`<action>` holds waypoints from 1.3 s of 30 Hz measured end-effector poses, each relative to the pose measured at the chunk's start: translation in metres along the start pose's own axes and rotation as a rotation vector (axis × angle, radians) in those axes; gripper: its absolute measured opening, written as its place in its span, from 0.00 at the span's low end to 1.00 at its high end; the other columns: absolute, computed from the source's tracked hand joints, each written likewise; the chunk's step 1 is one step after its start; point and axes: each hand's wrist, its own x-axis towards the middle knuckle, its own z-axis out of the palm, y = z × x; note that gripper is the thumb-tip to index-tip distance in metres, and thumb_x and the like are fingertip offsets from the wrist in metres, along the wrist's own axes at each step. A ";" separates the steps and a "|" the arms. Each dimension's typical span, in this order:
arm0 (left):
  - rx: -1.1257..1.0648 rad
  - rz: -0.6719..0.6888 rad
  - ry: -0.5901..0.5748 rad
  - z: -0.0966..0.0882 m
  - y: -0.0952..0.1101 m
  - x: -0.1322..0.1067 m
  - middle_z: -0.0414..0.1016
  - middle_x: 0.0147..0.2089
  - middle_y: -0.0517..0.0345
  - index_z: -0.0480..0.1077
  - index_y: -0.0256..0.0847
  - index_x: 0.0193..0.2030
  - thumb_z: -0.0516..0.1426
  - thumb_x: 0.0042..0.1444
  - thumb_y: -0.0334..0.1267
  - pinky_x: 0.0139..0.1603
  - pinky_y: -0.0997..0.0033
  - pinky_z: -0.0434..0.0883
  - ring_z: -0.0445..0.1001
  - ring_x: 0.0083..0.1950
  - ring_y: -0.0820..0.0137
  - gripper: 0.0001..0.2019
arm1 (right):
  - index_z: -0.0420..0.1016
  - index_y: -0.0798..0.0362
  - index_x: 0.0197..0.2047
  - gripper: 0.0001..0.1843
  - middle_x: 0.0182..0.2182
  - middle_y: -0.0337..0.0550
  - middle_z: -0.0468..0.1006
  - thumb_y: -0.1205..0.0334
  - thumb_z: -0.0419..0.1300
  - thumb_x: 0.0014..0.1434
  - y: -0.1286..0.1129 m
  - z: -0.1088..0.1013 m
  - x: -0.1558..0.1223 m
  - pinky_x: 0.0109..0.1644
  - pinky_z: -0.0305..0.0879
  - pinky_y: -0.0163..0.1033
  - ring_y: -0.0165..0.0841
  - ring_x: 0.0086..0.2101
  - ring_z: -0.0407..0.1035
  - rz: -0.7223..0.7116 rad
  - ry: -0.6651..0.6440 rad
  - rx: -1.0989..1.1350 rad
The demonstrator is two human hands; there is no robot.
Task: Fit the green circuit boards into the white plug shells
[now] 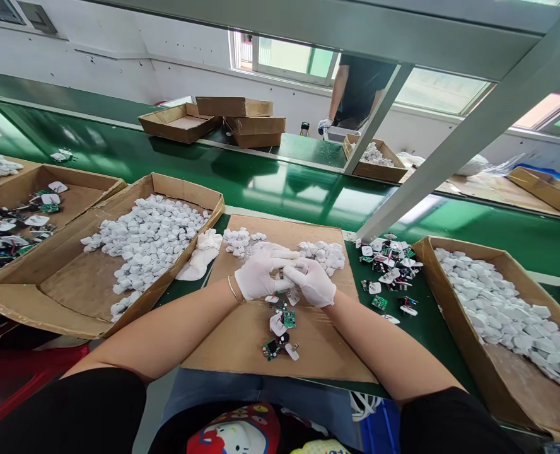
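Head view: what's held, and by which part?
Left hand and right hand meet; their gloves hide whatever is between them, so it cannot be told.

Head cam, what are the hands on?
Left hand and right hand together, gloved, small part between them unclear. Circuit boards below on the cardboard sheet. White casings beside.

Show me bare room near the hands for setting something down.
Bare cardboard sheet lies right of the circuit boards, below the right hand. Green belt shows between a second board pile and the carton. It's crowded above the left hand, where white plastic casings heap.
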 end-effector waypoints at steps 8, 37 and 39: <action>-0.381 -0.246 -0.014 -0.006 -0.010 -0.001 0.73 0.59 0.47 0.77 0.40 0.47 0.66 0.47 0.38 0.60 0.57 0.68 0.71 0.59 0.59 0.18 | 0.75 0.52 0.35 0.17 0.35 0.45 0.77 0.45 0.59 0.55 0.003 -0.001 0.005 0.41 0.68 0.40 0.37 0.37 0.70 -0.061 -0.103 0.315; -0.179 -0.361 0.189 0.001 0.000 0.001 0.78 0.46 0.52 0.73 0.39 0.49 0.63 0.49 0.40 0.52 0.63 0.72 0.75 0.48 0.65 0.20 | 0.71 0.56 0.50 0.21 0.43 0.51 0.78 0.51 0.54 0.60 -0.018 0.002 -0.003 0.46 0.68 0.42 0.38 0.41 0.72 -0.148 0.255 -0.012; -0.164 -0.502 0.218 -0.003 -0.006 0.017 0.78 0.44 0.52 0.73 0.38 0.49 0.59 0.54 0.40 0.48 0.65 0.73 0.75 0.45 0.67 0.17 | 0.60 0.54 0.62 0.28 0.53 0.55 0.73 0.52 0.54 0.61 -0.023 -0.014 -0.004 0.47 0.69 0.44 0.37 0.43 0.72 -0.207 0.428 -0.014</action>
